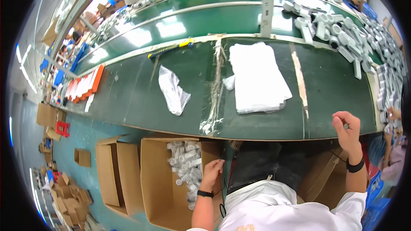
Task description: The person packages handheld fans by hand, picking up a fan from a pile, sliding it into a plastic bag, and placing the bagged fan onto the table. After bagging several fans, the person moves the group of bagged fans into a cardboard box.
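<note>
My left hand (212,172) hangs below the table edge, beside an open cardboard box (156,179) with many white plastic parts (186,164), each in a clear wrap. Its fingers are curled together, and whatever may be between them is hidden. Over the table's right front edge my right hand (349,129) is raised, thumb and fingers bent inward with nothing visible in them. A thick stack of white plastic bags (259,79) lies on the green table (192,122) ahead of me. Left of it rests a crumpled silvery plastic bag (172,90).
A yellow and dark hand tool (171,48) lies along the far rail. Orange-and-white boxes (87,84) line the table's left end. White handheld devices (338,34) pile up at the far right. A metal post (266,6) stands ahead. Another carton (115,175) sits on the floor. Co-workers sit beyond.
</note>
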{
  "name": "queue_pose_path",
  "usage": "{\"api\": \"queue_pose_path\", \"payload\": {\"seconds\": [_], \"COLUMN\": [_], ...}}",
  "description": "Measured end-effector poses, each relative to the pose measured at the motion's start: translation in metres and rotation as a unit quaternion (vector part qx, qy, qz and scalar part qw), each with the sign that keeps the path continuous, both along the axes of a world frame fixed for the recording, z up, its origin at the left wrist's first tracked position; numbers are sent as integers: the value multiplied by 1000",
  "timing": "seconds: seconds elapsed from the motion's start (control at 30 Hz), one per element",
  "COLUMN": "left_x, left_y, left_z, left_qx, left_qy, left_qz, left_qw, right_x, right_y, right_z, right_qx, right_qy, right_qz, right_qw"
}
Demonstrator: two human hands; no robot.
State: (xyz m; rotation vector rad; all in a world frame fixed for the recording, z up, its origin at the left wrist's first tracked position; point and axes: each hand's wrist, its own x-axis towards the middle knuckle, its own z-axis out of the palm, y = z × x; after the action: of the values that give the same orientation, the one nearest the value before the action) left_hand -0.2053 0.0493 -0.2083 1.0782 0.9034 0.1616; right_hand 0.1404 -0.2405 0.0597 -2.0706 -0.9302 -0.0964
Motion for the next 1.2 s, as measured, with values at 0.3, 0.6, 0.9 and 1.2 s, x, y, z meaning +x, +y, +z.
{"api": "queue_pose_path", "payload": {"seconds": [0.3, 0.6, 0.9, 1.2], "left_x": [-25, 70, 185, 197], "left_y": [26, 38, 80, 76], "left_z": [139, 189, 157, 159], "left_qx": [185, 374, 448, 379], "left_qy": [113, -99, -112, -68], "left_qz": [-375, 0, 68, 118], "left_qw": [902, 922, 885, 915], "right_x": [-7, 26, 131, 261], "right_y": [-77, -44, 52, 163], "right_z": [77, 98, 73, -43], "right_qx": [72, -8, -88, -261], "right_qy": [-141, -13, -49, 16], "right_qz": [-89, -59, -114, -231], "right_qw": [983, 998, 988, 937]}}
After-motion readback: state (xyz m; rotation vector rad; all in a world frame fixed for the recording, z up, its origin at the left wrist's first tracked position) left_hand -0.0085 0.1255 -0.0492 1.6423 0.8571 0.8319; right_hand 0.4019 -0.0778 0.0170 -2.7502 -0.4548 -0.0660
